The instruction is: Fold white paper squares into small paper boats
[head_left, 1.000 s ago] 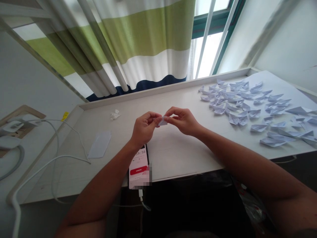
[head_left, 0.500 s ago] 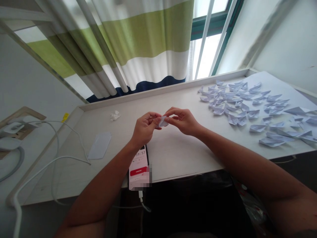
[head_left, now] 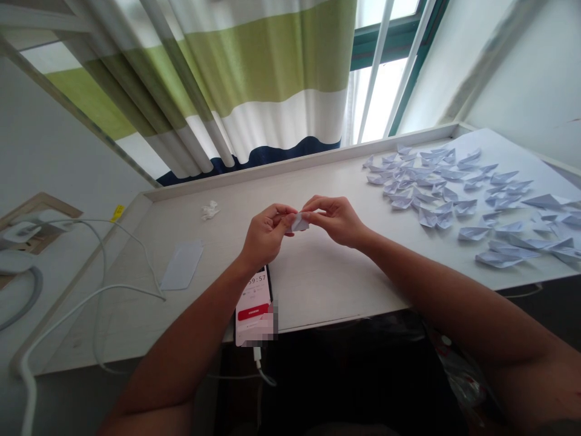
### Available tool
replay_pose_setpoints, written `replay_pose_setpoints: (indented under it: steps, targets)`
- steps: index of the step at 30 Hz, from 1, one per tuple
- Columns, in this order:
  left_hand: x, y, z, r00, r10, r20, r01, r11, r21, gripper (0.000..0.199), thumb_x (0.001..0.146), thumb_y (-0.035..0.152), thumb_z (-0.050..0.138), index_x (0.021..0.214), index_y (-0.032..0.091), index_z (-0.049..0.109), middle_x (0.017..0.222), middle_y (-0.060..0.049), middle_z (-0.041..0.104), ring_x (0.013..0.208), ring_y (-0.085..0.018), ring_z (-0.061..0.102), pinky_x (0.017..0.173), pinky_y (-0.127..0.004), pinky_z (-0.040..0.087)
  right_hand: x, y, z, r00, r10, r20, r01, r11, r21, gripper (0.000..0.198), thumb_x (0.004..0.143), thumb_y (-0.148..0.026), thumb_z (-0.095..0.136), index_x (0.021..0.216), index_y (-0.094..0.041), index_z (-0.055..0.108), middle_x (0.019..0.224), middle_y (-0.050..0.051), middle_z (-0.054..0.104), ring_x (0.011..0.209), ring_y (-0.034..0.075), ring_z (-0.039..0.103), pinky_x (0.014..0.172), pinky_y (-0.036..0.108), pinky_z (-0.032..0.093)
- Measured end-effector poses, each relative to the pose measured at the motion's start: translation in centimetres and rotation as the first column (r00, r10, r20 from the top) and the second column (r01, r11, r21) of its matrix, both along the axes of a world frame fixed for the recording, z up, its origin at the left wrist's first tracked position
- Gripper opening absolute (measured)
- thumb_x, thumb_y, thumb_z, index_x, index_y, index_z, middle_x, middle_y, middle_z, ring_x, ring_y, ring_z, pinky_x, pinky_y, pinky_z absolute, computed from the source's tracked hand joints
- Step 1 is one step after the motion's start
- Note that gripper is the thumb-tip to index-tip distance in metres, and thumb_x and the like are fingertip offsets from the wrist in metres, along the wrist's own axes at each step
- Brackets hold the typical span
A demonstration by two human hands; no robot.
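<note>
A small folded piece of white paper (head_left: 299, 224) is held up over the middle of the desk, between both hands. My left hand (head_left: 269, 233) pinches its left side between thumb and fingers. On the other side, my right hand (head_left: 333, 219) grips the paper's upper right edge with thumb and forefinger. The fingers hide much of the paper, so its full shape cannot be made out. Many folded paper boats (head_left: 436, 181) lie spread over the right side of the desk.
A phone (head_left: 254, 312) on a charging cable lies at the front edge, below my left forearm. Flat paper sheets (head_left: 182, 265) and a crumpled tissue (head_left: 210, 210) rest to the left. White cables (head_left: 131, 289) loop across the left end. A raised rim (head_left: 254, 172) borders the back.
Both hands keep hold of the paper in nearly the same place. The right fingertips have shifted very slightly along its upper edge.
</note>
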State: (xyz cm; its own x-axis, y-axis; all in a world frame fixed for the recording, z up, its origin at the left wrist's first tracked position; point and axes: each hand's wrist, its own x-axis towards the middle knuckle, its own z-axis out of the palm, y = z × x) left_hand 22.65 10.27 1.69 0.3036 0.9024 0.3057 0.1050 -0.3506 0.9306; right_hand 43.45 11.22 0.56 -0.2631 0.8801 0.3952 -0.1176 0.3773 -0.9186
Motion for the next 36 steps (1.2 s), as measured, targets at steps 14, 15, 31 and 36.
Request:
replay_pose_setpoints:
  steps: [14, 15, 31, 36]
  targets:
    - [0.3, -0.4, 0.4, 0.998, 0.062, 0.002, -0.062, 0.998, -0.024, 0.044, 0.092, 0.059, 0.081, 0.104, 0.018, 0.074, 0.089, -0.008, 0.085, 0.087, -0.025, 0.083, 0.072, -0.033, 0.065, -0.2, 0.0, -0.1, 0.999, 0.037, -0.036, -0.039, 0.999, -0.035, 0.040, 0.081, -0.057, 0.093, 0.092, -0.020, 0.083, 0.097, 0.007, 0.079, 0.091, 0.021, 0.075, 0.086, 0.041, 0.065]
    - [0.3, -0.4, 0.3, 0.998, 0.064, 0.001, -0.064, 0.998, -0.019, 0.043, 0.092, 0.059, 0.081, 0.104, 0.018, 0.074, 0.088, -0.008, 0.084, 0.087, -0.025, 0.082, 0.072, -0.032, 0.065, -0.3, 0.0, -0.1, 0.999, 0.028, -0.046, -0.029, 0.999, -0.039, 0.040, 0.080, -0.057, 0.093, 0.090, -0.019, 0.083, 0.095, 0.006, 0.079, 0.090, 0.021, 0.075, 0.085, 0.040, 0.064]
    - [-0.3, -0.3, 0.8, 0.990, -0.011, -0.144, 0.009, 1.000, -0.016, 0.035, 0.092, 0.055, 0.081, 0.089, 0.020, 0.088, 0.082, -0.007, 0.083, 0.074, -0.020, 0.076, 0.069, -0.033, 0.065, 0.0, -0.1, 0.0, 0.999, -0.003, 0.054, 0.003, 1.000, -0.010, 0.040, 0.088, -0.057, 0.085, 0.081, -0.019, 0.077, 0.080, 0.003, 0.075, 0.076, 0.017, 0.066, 0.075, 0.035, 0.055]
    - [-0.1, 0.0, 0.5, 0.999, 0.016, -0.049, -0.019, 0.998, -0.066, 0.036, 0.087, 0.056, 0.085, 0.088, 0.020, 0.086, 0.084, -0.007, 0.083, 0.077, -0.021, 0.077, 0.067, -0.032, 0.065, -0.5, -0.1, -0.1, 0.999, 0.029, 0.033, -0.026, 0.996, -0.091, 0.051, 0.082, -0.069, 0.087, 0.084, -0.019, 0.074, 0.082, 0.004, 0.074, 0.077, 0.018, 0.068, 0.073, 0.034, 0.060]
